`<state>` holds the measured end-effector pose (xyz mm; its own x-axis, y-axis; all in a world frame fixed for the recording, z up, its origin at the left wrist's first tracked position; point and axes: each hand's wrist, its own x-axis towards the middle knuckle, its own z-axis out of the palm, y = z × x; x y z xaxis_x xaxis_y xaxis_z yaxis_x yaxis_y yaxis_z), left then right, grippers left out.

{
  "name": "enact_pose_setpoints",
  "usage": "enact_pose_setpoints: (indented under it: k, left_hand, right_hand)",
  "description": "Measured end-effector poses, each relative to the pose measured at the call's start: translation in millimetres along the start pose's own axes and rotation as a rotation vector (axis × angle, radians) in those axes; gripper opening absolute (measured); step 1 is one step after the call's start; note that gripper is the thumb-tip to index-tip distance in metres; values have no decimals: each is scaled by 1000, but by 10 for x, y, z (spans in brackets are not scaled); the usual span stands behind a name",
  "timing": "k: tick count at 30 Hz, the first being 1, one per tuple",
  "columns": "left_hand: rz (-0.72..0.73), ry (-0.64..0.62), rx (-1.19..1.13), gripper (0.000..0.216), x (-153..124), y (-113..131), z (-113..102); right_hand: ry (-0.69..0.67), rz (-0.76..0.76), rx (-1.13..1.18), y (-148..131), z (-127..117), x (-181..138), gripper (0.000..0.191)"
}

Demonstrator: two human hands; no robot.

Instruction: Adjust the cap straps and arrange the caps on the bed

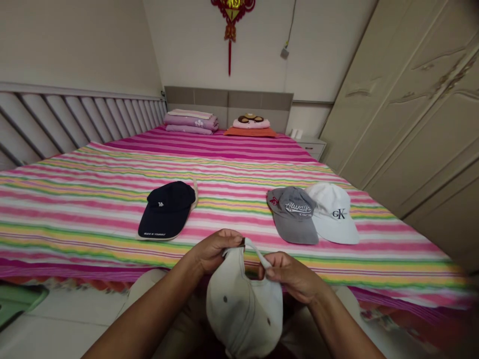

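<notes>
I hold a cream baseball cap (243, 309) in front of me, its back strap turned up and away from me. My left hand (215, 249) pinches the strap end at the buckle. My right hand (288, 274) pinches the other end of the strap. On the striped bed (232, 169) lie a navy cap (168, 209) to the left, a grey cap (295, 214) and a white cap (333, 212) side by side to the right.
Folded pink bedding (190, 121) and a pink and orange pillow (250, 126) lie at the headboard. A cream wardrobe (419, 114) runs along the right. A slatted rail (75, 119) lines the left side. A nightstand (312, 145) stands by the bed's far corner.
</notes>
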<state>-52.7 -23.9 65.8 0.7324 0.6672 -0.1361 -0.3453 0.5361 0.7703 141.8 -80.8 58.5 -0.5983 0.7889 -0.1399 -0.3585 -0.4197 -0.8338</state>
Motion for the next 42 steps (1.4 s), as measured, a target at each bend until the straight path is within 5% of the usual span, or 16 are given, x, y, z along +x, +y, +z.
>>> enact_pose_setpoints:
  k: [4, 11, 17, 21, 31, 35, 42]
  left_hand:
    - [0, -17, -26, 23, 13, 31, -24]
    - [-50, -230, 10, 39, 40, -20, -123]
    - [172, -101, -186, 25, 66, -53, -76]
    - [181, -34, -286, 26, 70, -47, -57]
    - [111, -61, -341, 41, 55, -96, -151]
    - [185, 22, -312, 44, 24, -116, -139]
    - [196, 226, -268, 24, 9, -179, -175]
  right_hand:
    - [-1, -166, 65, -39, -24, -6, 26]
    - [-23, -292, 130, -327, 37, 24, 29]
    - [29, -163, 100, -478, -110, 43, 28]
    - [-8, -16, 70, -383, -200, 76, 34]
    - [62, -171, 214, -256, -114, 140, 20]
    - [63, -178, 231, -269, -73, 133, 18]
    - [-68, -106, 269, -269, 72, 80, 65]
